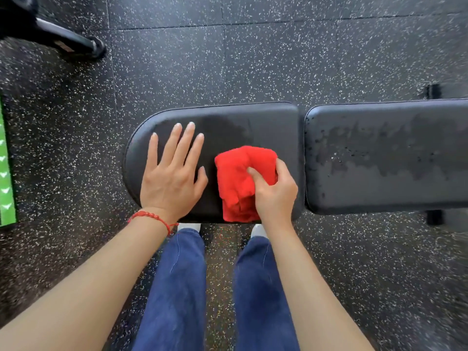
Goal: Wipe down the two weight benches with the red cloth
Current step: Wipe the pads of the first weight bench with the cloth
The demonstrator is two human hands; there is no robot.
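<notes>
A: Two pads make up this weight bench [253,117], and the right hand [274,196] has the red cloth [238,178] bunched on the rounded seat pad [228,127], thumb pressed into the top fold and fingers wrapped round its right side. Where should the stroke go?

B: Away from the grip toward the far edge first. Beyond the cloth there is a damp, darker patch; nearer the wrist the pad looks drier. I would judge the seat only partly wiped.

A: And the left hand [172,173]?

B: It lies flat and spread on the pad just left of the cloth, holding nothing, apparently bracing. The spot under that palm will need its own pass, so lift it and sweep there.

A: The cloth is wadded thick.

B: Flattening it under the palm would give more contact than the pinch does now. Overlap each stroke.

A: Right of the grip?

B: Across the gap sits the back pad [385,158], blotchy with wet streaks and droplets. It probably needs even strokes along its length. A second bench is not clearly in view.
</notes>
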